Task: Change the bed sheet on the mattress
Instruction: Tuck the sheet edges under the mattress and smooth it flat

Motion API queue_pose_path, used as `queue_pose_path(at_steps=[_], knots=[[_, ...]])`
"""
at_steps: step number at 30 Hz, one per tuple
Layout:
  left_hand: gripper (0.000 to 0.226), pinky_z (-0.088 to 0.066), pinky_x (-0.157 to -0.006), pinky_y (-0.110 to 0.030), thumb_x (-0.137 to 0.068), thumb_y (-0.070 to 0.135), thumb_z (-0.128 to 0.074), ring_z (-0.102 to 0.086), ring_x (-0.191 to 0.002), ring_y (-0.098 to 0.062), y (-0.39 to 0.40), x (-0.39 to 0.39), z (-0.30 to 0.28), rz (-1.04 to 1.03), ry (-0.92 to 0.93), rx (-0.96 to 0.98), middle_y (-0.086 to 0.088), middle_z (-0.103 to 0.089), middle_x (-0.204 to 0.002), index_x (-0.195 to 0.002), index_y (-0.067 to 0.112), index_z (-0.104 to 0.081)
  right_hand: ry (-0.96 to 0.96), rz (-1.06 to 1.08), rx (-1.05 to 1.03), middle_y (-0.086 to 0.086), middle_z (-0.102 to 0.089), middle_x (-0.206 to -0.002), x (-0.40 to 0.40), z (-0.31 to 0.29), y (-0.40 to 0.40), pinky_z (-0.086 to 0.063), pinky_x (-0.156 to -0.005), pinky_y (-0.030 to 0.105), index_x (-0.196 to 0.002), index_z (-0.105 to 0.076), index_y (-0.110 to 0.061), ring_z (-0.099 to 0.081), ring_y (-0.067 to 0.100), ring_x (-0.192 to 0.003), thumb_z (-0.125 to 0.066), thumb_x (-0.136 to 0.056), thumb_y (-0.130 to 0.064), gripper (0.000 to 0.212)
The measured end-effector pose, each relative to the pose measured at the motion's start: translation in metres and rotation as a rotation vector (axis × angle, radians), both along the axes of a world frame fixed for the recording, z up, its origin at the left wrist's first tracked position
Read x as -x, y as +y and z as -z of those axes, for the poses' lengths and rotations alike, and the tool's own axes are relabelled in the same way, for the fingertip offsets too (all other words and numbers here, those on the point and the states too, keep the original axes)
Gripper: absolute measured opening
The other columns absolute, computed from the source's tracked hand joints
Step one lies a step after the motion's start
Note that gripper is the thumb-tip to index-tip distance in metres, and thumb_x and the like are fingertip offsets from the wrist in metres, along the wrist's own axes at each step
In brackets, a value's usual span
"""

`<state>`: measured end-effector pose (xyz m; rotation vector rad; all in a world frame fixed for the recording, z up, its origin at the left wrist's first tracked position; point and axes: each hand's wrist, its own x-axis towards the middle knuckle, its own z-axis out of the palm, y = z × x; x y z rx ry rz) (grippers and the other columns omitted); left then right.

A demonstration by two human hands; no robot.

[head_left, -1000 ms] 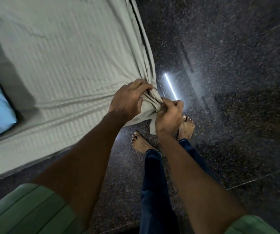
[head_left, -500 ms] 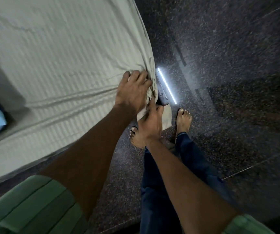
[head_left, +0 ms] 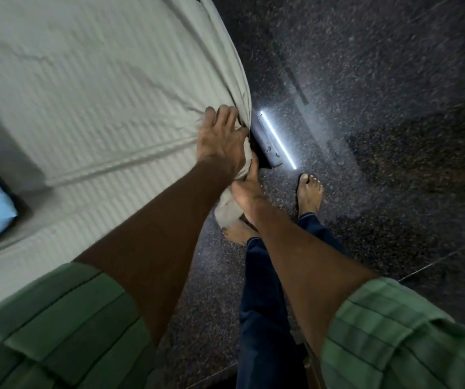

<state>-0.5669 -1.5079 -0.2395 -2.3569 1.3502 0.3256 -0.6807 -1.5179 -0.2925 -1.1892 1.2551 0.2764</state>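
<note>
In the head view, the pale striped bed sheet (head_left: 91, 108) covers the mattress across the upper left of the frame. At the bed's corner, mid-frame, the left hand (head_left: 221, 141) presses flat on the sheet with its fingers (head_left: 227, 115) straight and spread. Just below, the right hand (head_left: 246, 193) reaches under the bunched corner; its fingers are hidden, so their grip cannot be told. Bare feet stand on the dark speckled floor (head_left: 380, 80).

The bed sheet (head_left: 91, 88) spreads over the mattress to the left of both hands. The left hand (head_left: 222, 138) lies on its corner; the right hand (head_left: 246, 192) sits just below, under the bunched overhang. A bed leg (head_left: 267, 147) stands right of them on the floor (head_left: 380, 80).
</note>
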Motion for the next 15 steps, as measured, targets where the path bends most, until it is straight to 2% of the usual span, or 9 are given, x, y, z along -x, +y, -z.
queue_pose_path(at_steps=[1, 2, 3, 5, 8, 10, 11, 13, 15], knots=[[0.044, -0.025, -0.11, -0.049, -0.097, 0.034, -0.035, -0.036, -0.127, -0.029, 0.001, 0.0, 0.0, -0.013, 0.001, -0.002, -0.007, -0.04, -0.138, -0.135, 0.036, -0.056, 0.073, -0.065, 0.119, 0.003, -0.056, -0.139, 0.003, -0.001, 0.004, -0.052, -0.101, 0.032, -0.152, -0.02, -0.06, -0.057, 0.024, -0.12, -0.059, -0.091, -0.015, 0.085], [0.043, -0.026, -0.109, -0.049, -0.096, 0.031, -0.037, -0.037, -0.126, -0.03, 0.003, 0.002, 0.0, -0.032, 0.006, 0.01, -0.008, -0.04, -0.137, -0.135, 0.036, -0.055, 0.173, -0.145, 0.256, 0.006, -0.056, -0.137, 0.01, 0.003, 0.008, -0.042, -0.111, 0.045, -0.149, -0.023, -0.061, -0.055, 0.028, -0.122, -0.057, -0.087, -0.018, 0.083], [0.042, -0.026, -0.106, -0.049, -0.095, 0.029, -0.04, -0.039, -0.124, -0.03, 0.006, 0.003, -0.001, -0.059, 0.019, 0.059, -0.008, -0.042, -0.134, -0.133, 0.037, -0.056, 0.269, -0.189, 0.388, 0.008, -0.054, -0.135, 0.019, 0.007, 0.012, -0.034, -0.114, 0.05, -0.148, -0.031, -0.058, -0.052, 0.03, -0.124, -0.057, -0.085, -0.018, 0.08], [0.042, -0.03, -0.099, -0.046, -0.087, 0.023, -0.053, -0.048, -0.115, -0.03, 0.017, 0.008, -0.004, -0.144, 0.053, 0.255, -0.006, -0.052, -0.123, -0.126, 0.035, -0.065, 0.318, -0.103, 0.554, 0.008, -0.052, -0.137, 0.039, 0.006, 0.022, -0.034, -0.113, 0.051, -0.144, -0.053, -0.043, -0.049, 0.032, -0.128, -0.061, -0.083, -0.015, 0.067], [0.037, -0.038, -0.091, -0.042, -0.079, 0.017, -0.057, -0.056, -0.104, -0.026, 0.046, 0.032, -0.002, -0.298, 0.174, 0.547, -0.001, -0.06, -0.108, -0.11, 0.03, -0.073, 0.088, 0.107, 0.664, 0.004, -0.056, -0.128, 0.058, 0.004, 0.035, -0.048, -0.104, 0.046, -0.133, -0.067, -0.021, -0.055, 0.026, -0.121, -0.062, -0.088, -0.011, 0.047], [0.029, -0.046, -0.083, -0.041, -0.083, 0.019, -0.055, -0.058, -0.095, -0.023, 0.07, 0.065, 0.005, -0.328, 0.319, 0.595, 0.0, -0.061, -0.102, -0.104, 0.027, -0.073, -0.111, 0.051, 0.548, 0.001, -0.055, -0.131, 0.056, 0.008, 0.037, -0.049, -0.106, 0.037, -0.142, -0.06, -0.019, -0.056, 0.02, -0.124, -0.059, -0.094, -0.014, 0.048], [0.026, -0.049, -0.078, -0.04, -0.086, 0.02, -0.055, -0.059, -0.091, -0.021, 0.08, 0.083, 0.007, -0.381, 0.412, 0.595, 0.002, -0.061, -0.101, -0.103, 0.027, -0.073, -0.172, 0.001, 0.436, 0.001, -0.054, -0.138, 0.053, 0.015, 0.037, -0.047, -0.109, 0.035, -0.148, -0.053, -0.02, -0.054, 0.019, -0.129, -0.058, -0.095, -0.021, 0.054], [0.028, -0.054, -0.074, -0.036, -0.091, 0.022, -0.049, -0.063, -0.09, -0.015, 0.096, 0.111, 0.02, -0.626, 0.556, 0.623, 0.007, -0.063, -0.106, -0.105, 0.031, -0.072, -0.162, -0.098, 0.205, 0.002, -0.048, -0.152, 0.051, 0.04, 0.036, -0.043, -0.115, 0.038, -0.157, -0.039, -0.023, -0.049, 0.019, -0.139, -0.053, -0.091, -0.037, 0.069], [0.03, -0.057, -0.084, -0.036, -0.095, 0.022, -0.048, -0.067, -0.097, -0.011, 0.104, 0.125, 0.042, -0.9, 0.635, 0.7, 0.011, -0.07, -0.11, -0.111, 0.034, -0.07, -0.091, -0.157, 0.13, 0.005, -0.042, -0.159, 0.049, 0.06, 0.031, -0.04, -0.118, 0.041, -0.159, -0.032, -0.021, -0.043, 0.018, -0.145, -0.05, -0.091, -0.03, 0.072]])
